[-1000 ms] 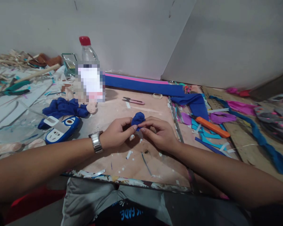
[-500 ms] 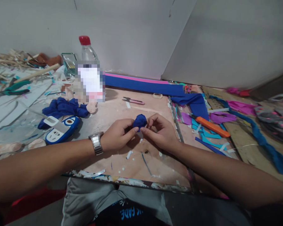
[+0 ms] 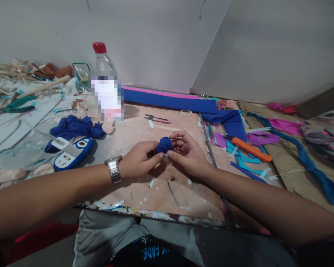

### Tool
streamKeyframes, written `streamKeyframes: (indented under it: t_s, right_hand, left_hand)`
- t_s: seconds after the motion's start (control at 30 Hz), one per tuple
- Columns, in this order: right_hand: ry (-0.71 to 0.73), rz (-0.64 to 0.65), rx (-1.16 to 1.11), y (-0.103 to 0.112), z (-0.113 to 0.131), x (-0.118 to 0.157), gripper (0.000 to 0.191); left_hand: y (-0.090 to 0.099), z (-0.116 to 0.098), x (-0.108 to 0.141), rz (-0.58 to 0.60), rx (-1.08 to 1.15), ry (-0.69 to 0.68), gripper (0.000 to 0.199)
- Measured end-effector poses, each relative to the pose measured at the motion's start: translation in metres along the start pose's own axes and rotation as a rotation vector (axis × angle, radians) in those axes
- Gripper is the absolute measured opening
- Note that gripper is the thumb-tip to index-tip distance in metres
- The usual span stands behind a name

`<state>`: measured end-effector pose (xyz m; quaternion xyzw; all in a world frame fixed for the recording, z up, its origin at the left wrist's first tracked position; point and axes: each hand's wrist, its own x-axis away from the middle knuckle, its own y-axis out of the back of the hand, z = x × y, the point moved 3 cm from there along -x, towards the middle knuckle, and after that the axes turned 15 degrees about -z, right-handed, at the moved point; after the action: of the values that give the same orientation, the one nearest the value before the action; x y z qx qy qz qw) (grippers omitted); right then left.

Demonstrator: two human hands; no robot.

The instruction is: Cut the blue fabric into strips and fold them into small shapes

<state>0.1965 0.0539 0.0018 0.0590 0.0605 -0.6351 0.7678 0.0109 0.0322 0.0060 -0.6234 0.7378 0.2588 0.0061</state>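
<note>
Over one worktable (image 3: 144, 191), two hands (image 3: 140, 158) (image 3: 191, 155) touch one blue bundle (image 3: 164, 145).

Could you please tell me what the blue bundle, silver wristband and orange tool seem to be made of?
The blue bundle looks like matte crepe paper or thin fabric, judging by its wrinkles; I cannot tell which. The silver wristband seems to be shiny metal, given its bright, linked segments. The orange tool probably has a smooth plastic body, judging by its even colour.
</note>
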Motion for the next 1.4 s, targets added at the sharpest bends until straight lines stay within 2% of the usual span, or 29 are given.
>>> streamKeyframes:
  t_s: [0.13, 0.23, 0.37, 0.43, 0.57, 0.63, 0.83, 1.0, 1.13, 1.3, 1.4]
  right_hand:
    - [-0.061, 0.014, -0.009, -0.0002, -0.0023, 0.0001, 0.051]
    - [-0.101, 0.002, -0.03, -0.0013, -0.0004, -0.0005, 0.052]
    - [-0.141, 0.056, -0.05, -0.0038, 0.0028, -0.0011, 0.05]
    - [-0.103, 0.083, 0.0, -0.0037, 0.0038, -0.0015, 0.047]
    - [0.097, 0.101, 0.163, -0.0019, 0.0063, -0.0022, 0.033]
    - [0.125, 0.098, 0.208, -0.0013, 0.0062, -0.0019, 0.03]
    - [-0.038, 0.09, 0.127, -0.0013, 0.0023, -0.0008, 0.022]
    - [0.002, 0.08, 0.261, -0.0027, 0.0052, -0.0025, 0.016]
    - [-0.012, 0.083, 0.255, -0.0041, 0.0056, -0.0006, 0.021]
    - [-0.253, 0.019, 0.0, -0.003, -0.0026, 0.0033, 0.035]
    - [-0.23, 0.003, 0.001, -0.0025, -0.0025, 0.0029, 0.038]
  left_hand:
    - [-0.0009, 0.0013, -0.0005, 0.02, 0.007, 0.025, 0.024]
    - [-0.0004, 0.0001, -0.0004, 0.01, -0.022, 0.018, 0.027]
    - [-0.0001, -0.0015, -0.0002, -0.022, -0.026, 0.018, 0.026]
    - [-0.0002, -0.002, -0.0004, -0.037, 0.0, 0.031, 0.023]
    - [0.0004, -0.0024, -0.0015, -0.079, 0.031, 0.065, 0.02]
    - [0.0005, -0.0021, -0.002, -0.079, 0.031, 0.078, 0.02]
    - [-0.0004, -0.0014, -0.0017, -0.034, -0.014, 0.066, 0.017]
    - [-0.0002, -0.0019, -0.002, -0.087, 0.016, 0.058, 0.017]
    - [-0.0004, -0.0017, -0.0017, -0.099, 0.036, 0.026, 0.02]
    - [-0.0004, 0.0013, -0.0011, -0.086, 0.131, 0.057, 0.025]
    - [0.0, 0.0032, -0.0014, -0.077, 0.144, 0.074, 0.028]
